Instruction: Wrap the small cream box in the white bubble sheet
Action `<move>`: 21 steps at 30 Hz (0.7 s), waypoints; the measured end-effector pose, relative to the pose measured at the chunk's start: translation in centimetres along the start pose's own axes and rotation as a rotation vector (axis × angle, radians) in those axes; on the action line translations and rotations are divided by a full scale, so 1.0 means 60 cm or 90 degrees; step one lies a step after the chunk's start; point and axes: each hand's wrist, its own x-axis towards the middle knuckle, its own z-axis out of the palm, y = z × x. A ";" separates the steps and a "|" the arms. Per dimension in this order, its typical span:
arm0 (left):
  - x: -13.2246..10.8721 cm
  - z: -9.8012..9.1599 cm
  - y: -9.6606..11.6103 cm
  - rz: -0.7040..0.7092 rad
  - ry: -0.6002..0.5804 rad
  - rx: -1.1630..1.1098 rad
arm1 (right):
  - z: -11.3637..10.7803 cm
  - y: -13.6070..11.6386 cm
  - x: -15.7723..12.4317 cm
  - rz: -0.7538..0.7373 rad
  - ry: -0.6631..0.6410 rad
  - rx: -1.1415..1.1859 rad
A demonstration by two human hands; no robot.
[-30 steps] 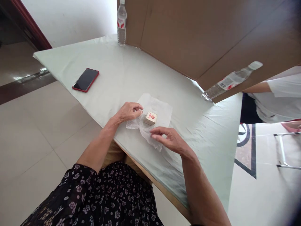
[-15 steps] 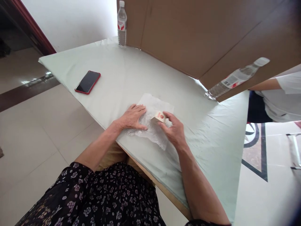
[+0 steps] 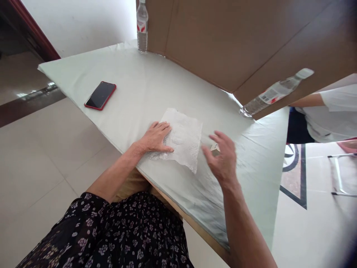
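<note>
A translucent white sheet that looks like bubble wrap (image 3: 185,137) lies flat on the table near its front edge. My left hand (image 3: 156,137) rests on the sheet's left side, fingers stretched out and thumb apart. To the right of the sheet, my right hand (image 3: 223,156) hovers low over the cloth with its fingers apart, slightly blurred. Just behind its thumb and fingers a small cream-coloured block (image 3: 215,149) shows in part; it appears to stand on the table, and the hand hides the rest.
A phone with a red case (image 3: 100,95) lies at the left on the pale green tablecloth (image 3: 134,82). Tall brown cardboard (image 3: 200,41) stands along the back, with one water bottle (image 3: 142,28) at its left and another bottle (image 3: 276,93) at its right. Beyond it is a person in a white shirt (image 3: 338,111).
My right hand has carried the block from the sheet to the cloth on its right, and its fingers have parted. The sheet now lies uncovered there; my left hand has stayed on it.
</note>
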 end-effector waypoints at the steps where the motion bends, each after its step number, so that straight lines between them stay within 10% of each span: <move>1: 0.000 0.000 0.000 0.000 0.003 0.003 | 0.013 -0.016 0.008 -0.033 -0.044 0.014; 7: 0.000 0.003 -0.007 0.003 -0.001 0.023 | 0.091 -0.009 0.019 -0.086 -0.307 0.007; 21: -0.033 0.005 0.031 0.043 0.063 0.001 | 0.099 0.016 0.003 -0.083 -0.312 -0.001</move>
